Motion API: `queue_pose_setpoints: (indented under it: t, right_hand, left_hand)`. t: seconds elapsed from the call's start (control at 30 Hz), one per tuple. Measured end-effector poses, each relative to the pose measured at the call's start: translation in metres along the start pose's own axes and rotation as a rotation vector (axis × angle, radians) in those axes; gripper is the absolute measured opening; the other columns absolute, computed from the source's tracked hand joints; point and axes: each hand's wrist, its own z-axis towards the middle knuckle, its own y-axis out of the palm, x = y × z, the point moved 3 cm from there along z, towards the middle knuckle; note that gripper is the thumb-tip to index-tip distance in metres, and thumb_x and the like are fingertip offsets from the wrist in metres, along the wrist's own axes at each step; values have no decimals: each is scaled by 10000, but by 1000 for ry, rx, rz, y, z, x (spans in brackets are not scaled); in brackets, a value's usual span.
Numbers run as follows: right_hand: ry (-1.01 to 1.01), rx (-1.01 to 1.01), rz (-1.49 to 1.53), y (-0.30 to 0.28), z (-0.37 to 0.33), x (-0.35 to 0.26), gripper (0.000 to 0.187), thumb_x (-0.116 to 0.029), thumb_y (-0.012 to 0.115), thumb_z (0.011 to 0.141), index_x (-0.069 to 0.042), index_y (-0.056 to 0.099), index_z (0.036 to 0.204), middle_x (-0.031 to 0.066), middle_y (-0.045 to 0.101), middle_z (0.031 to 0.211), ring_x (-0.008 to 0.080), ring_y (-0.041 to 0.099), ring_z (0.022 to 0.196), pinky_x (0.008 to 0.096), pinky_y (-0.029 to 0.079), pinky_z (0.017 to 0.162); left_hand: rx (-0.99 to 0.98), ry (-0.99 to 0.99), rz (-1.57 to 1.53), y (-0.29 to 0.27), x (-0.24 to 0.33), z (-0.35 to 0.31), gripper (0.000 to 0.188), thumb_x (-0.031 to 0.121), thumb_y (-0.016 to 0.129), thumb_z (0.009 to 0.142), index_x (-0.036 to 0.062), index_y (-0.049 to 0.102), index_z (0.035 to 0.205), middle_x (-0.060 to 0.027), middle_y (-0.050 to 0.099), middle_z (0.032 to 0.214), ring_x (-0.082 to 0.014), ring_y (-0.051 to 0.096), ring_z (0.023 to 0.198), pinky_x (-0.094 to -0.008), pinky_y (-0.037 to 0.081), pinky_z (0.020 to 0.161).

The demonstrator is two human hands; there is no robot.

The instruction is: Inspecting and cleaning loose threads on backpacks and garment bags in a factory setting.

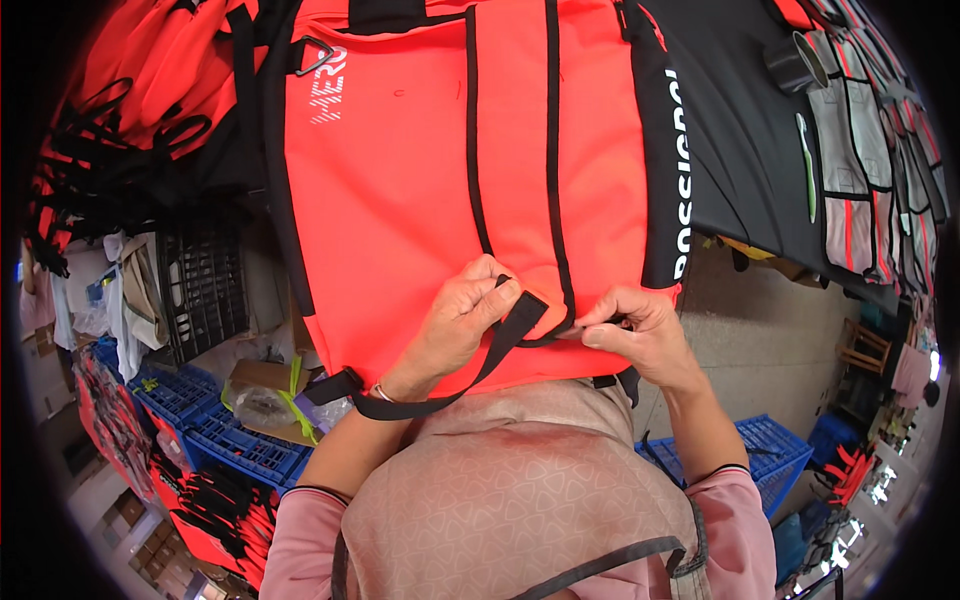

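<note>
A large bright red backpack (390, 200) with black sides lies before me, its lower end against my lap. Down its middle runs a red shoulder strap (512, 120) edged in black binding. My left hand (460, 318) pinches a black webbing strap (415, 409) close to its folded end. From there the webbing loops down and left to a black buckle (346, 382) at the bag's lower corner. My right hand (640, 335) is closed at the shoulder strap's lower end, thumb and finger gripping a black piece mostly hidden by the fingers.
A black-covered table (745, 140) extends right, holding grey pouches (845, 150), a black cup (795, 62) and a green-and-white tool (807, 165). More red bags (160, 70) pile up at left. Blue crates (245, 445) stand below left, another blue crate (775, 455) at right.
</note>
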Motion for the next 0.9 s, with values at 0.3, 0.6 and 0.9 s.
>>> queue_pose_setpoints:
  t: [0.3,0.6,0.9]
  right_hand:
    - [-333,358,-853,18,-34,-26,209,-167,805,780,-25,687,879,49,650,743,160,623,655,281,481,570]
    - [-508,466,-1149,31,-43,-25,254,-210,820,725,-63,690,887,39,585,713,196,552,589,322,436,523]
    - [-515,459,-1156,34,-35,-28,204,-129,822,718,-39,684,839,83,582,687,248,573,596,342,449,540]
  left_hand:
    - [175,171,199,13,3,-2,388,264,584,972,-8,616,697,-61,547,800,-185,505,802,-329,405,752]
    - [277,232,287,20,6,-4,357,276,603,958,20,658,714,-42,540,760,-182,499,772,-337,394,734]
    - [254,217,288,18,3,-2,355,262,601,959,19,652,706,-36,538,760,-175,499,785,-336,393,741]
